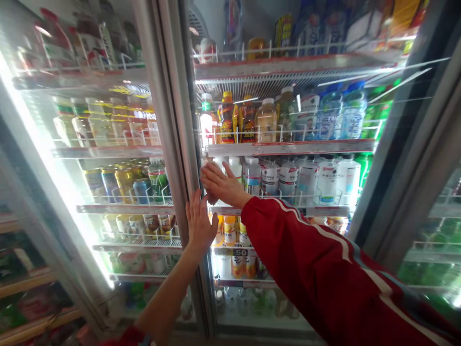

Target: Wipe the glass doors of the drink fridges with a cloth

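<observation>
Two upright metal door frames (172, 103) of a glass-fronted drinks fridge meet in front of me. My left hand (200, 223) rests against the frame of the right door, fingers stretched upward and thumb apart. Just above it, my right hand (226, 186) lies with extended fingers across the edge of the right glass door, thumb raised. A skin-coloured patch shows beneath its fingers; whether it is a reflection or a held thing, I cannot tell. No held item can be made out in either hand. A red sleeve (306, 259) with white stripes covers my right arm.
Behind the glass, shelves (288, 148) carry rows of bottles, including blue-capped water bottles (355, 110) and white-labelled bottles (327, 178). Cans (124, 180) fill a shelf behind the left door. Wooden slatted shelves (29, 283) stand at far left. Another glass door (432, 230) is at right.
</observation>
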Available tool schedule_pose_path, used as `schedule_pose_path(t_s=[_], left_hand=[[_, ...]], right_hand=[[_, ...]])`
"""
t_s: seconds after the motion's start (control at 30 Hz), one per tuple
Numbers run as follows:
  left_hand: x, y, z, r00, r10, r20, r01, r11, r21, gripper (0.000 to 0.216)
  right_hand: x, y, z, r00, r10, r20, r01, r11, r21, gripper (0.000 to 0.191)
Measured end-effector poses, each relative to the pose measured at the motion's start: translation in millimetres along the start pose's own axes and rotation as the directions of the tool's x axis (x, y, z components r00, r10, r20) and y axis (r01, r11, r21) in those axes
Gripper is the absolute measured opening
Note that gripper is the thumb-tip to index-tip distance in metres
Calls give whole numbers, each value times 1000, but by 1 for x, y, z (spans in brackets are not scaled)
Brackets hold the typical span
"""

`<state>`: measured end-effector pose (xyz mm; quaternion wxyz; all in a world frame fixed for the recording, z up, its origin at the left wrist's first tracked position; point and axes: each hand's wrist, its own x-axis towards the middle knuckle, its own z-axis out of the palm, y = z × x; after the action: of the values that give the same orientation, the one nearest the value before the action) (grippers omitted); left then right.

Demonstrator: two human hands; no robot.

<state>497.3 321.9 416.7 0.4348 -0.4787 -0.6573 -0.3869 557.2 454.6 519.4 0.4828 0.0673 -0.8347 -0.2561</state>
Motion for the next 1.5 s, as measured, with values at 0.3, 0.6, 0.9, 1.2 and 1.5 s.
schedule_pose_path(t_s=[0.3, 0.6, 0.9, 1.2, 1.5], left_hand=[[18, 1, 7, 996, 74, -47, -74, 997, 13, 58], [32, 11, 12, 995, 100, -12, -100, 995, -18, 61], [49, 22, 24, 987, 149, -53, -151, 988, -33, 61], [65, 39, 34, 982, 187, -32, -190, 976, -106, 59], [73, 58, 45, 976, 208, -62, -212, 975, -69, 50]], right_hand=[[6, 27, -17, 989, 136, -49, -138, 990, -38, 36], [-21, 25, -22, 996, -78, 47, 80, 996, -35, 34], [-21, 58, -43, 976, 199, -92, -205, 976, -71, 37], [-43, 69, -54, 987, 145, -63, -151, 984, -94, 36], [-64, 75, -67, 994, 100, -53, -107, 980, -166, 37]])
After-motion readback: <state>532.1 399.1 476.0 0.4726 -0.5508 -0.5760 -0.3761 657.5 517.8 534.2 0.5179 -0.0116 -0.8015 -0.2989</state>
